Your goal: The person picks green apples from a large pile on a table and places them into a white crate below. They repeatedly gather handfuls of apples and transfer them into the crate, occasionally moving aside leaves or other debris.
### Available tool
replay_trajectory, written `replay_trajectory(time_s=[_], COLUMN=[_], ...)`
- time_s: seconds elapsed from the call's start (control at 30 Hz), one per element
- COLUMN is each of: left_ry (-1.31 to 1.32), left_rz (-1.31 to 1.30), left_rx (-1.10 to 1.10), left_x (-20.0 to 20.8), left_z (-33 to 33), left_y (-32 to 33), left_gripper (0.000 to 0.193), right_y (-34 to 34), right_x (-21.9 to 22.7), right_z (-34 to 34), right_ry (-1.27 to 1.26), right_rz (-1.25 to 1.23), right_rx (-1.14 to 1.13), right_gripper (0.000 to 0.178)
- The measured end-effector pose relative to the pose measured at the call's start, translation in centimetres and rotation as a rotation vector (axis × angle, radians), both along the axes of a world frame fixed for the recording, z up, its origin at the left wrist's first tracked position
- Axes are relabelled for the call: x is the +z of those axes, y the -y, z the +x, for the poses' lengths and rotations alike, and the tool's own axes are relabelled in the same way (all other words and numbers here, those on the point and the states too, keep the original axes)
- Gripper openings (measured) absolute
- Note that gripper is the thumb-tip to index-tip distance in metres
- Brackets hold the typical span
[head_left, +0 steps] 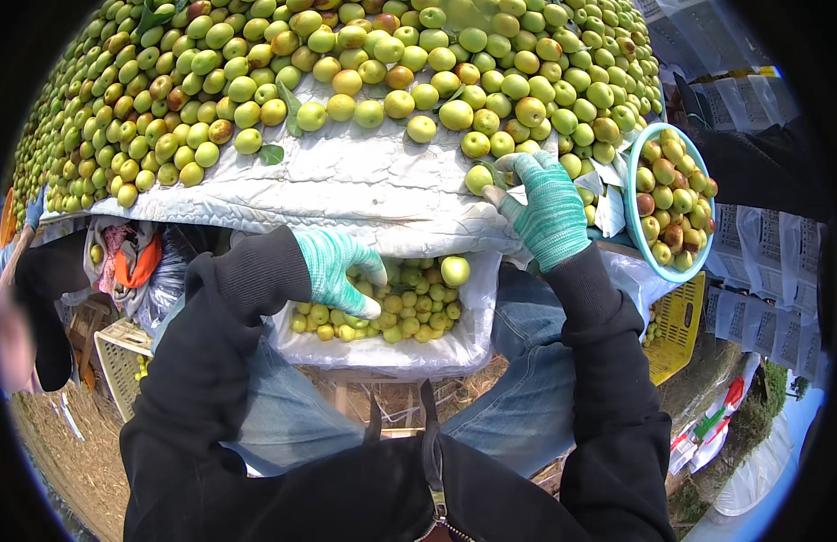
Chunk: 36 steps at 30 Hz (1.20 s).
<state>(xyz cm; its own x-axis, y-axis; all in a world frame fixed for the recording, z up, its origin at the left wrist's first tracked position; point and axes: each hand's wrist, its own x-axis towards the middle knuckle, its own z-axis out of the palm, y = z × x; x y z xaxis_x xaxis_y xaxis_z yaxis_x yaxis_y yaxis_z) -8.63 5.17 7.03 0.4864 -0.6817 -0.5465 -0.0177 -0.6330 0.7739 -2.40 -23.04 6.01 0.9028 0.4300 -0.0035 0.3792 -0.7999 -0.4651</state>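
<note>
wearing green gloves [554,226]

your left hand [332,271] is spread, thumb and fingers apart, over small green fruit [409,312] in the plastic-lined crate [479,330] between your legs. your right hand [543,212] is parted too, tips right at one green fruit [478,179] on the white quilted sheet [328,172]. beyond lies a wide heap of green and reddish fruit [240,88]. rightward sit a light-blue tub [631,203] of fruit and a yellow crate [678,332].

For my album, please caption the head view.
Green-gloved right hand at round yellow-green fruit; green-gloved left hand over white plastic-lined bin.
</note>
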Motion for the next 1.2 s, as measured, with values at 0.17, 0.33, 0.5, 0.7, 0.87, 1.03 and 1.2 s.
replay_trajectory(time_s=[0.17, 0.33, 0.5, 0.7, 0.87, 1.03, 1.2], left_ry=[0.189, 0.808, 0.697, 0.552, 0.586, 0.552, 0.183], left_rz=[-0.163, -0.174, 0.306, 0.382, 0.346, 0.275, 0.229], left_rx=[0.43, 0.473, 0.262, 0.067, 0.129, 0.223, -0.016], left_x=[-1.8, -4.6, -3.6, -1.9, -4.2, -3.0, -0.8], left_z=[2.1, 6.4, 10.2, 11.3, 8.6, 6.3, -1.8], left_y=[3.2, 8.6, 14.0, 14.9, 12.4, 9.6, 1.0], left_gripper=[0.024, 0.043, 0.074, 0.071, 0.063, 0.048, 0.047], right_y=[0.5, 9.7, 16.5, 4.6, 0.1, -0.5, 1.3], right_x=[-0.6, 6.9, 9.9, 2.4, -1.4, -1.5, 3.0], right_z=[2.5, -1.7, -4.9, 3.9, 7.3, 6.6, -0.3], right_ry=[0.053, -0.021, -0.152, 0.016, -0.196, -0.259, -0.46], right_rz=[-0.259, 0.275, -0.754, -0.233, -0.451, -0.415, 0.132], right_rx=[-0.045, -0.117, -0.287, 0.171, 0.08, 0.068, 0.36], right_gripper=[0.021, 0.018, 0.044, 0.076, 0.089, 0.059, 0.052])
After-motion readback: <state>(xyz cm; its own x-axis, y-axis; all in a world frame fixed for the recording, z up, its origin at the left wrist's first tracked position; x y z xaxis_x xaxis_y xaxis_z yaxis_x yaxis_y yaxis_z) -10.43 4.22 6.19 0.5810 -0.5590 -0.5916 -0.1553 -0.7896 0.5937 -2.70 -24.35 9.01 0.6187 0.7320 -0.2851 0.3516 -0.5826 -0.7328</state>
